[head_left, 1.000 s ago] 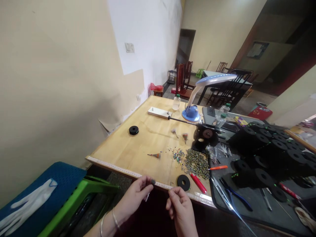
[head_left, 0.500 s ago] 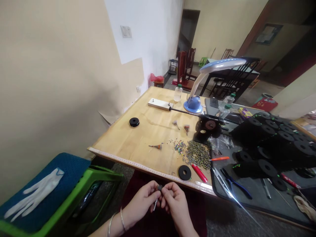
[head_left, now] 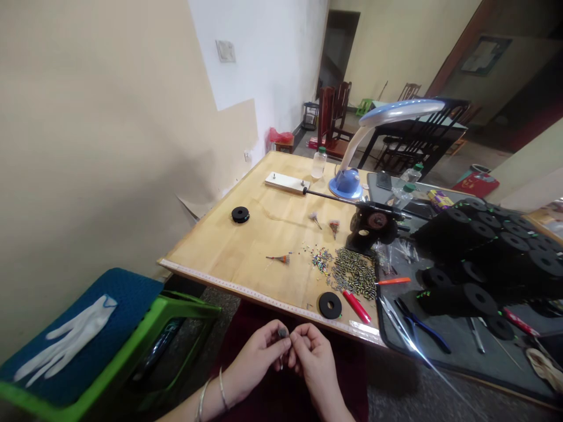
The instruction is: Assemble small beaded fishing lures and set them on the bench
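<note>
My left hand [head_left: 259,358] and my right hand [head_left: 314,358] meet below the front edge of the wooden table [head_left: 246,249], over my lap. Their fingertips pinch together on a small dark piece [head_left: 282,333] with a thin pale stem hanging from it; I cannot make out what it is. Two bangles ring my left wrist. On the table just above my hands lie a black disc [head_left: 329,305], a red tool [head_left: 355,306] and a heap of small striped beads [head_left: 354,279].
A blue desk lamp [head_left: 347,186], a black winding device [head_left: 373,227], a black spool [head_left: 240,214] and a white block [head_left: 285,183] stand on the table. Many black spools [head_left: 484,249] and pliers [head_left: 417,326] fill a grey mat at right. A white glove [head_left: 65,344] lies on a blue-cushioned green stool at left.
My hands dropped from the table's front edge and came together below it, both now pinching the small piece. The view tilted down slightly.
</note>
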Motion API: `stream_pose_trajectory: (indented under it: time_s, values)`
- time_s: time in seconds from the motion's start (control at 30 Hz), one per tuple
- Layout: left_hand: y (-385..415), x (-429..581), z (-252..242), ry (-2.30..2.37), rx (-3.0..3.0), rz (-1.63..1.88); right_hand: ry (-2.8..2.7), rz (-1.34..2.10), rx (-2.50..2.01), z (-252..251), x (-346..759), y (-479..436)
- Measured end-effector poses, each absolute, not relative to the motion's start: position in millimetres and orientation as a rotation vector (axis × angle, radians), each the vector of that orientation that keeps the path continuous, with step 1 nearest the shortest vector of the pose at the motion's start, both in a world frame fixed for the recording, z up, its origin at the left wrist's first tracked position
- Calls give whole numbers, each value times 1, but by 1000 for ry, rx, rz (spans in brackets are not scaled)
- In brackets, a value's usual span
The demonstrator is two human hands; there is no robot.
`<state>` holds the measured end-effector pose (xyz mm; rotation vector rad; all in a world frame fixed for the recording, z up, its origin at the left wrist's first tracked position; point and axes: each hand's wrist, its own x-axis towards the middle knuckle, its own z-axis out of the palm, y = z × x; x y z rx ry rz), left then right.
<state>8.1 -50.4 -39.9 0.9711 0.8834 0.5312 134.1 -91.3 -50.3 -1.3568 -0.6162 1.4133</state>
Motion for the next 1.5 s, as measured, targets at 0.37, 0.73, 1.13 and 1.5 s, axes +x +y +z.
stream_pose_trajectory:
  time_s: [0.37, 0.73, 1.13, 1.5]
  values:
    - [-49, 9, -44, 1017, 1024, 578, -625, 1438, -1400, -47, 134, -98]
    - [-50, 8, -44, 1016, 975, 588, -616, 1483, -1407, -53, 130, -100]
    - [-49, 6, -44, 999, 1035, 587, -598, 1510, -1439, -61, 127, -99]
    - [-49, 6, -45, 1001, 1079, 594, -575, 1531, -1424, -58, 129, -97]
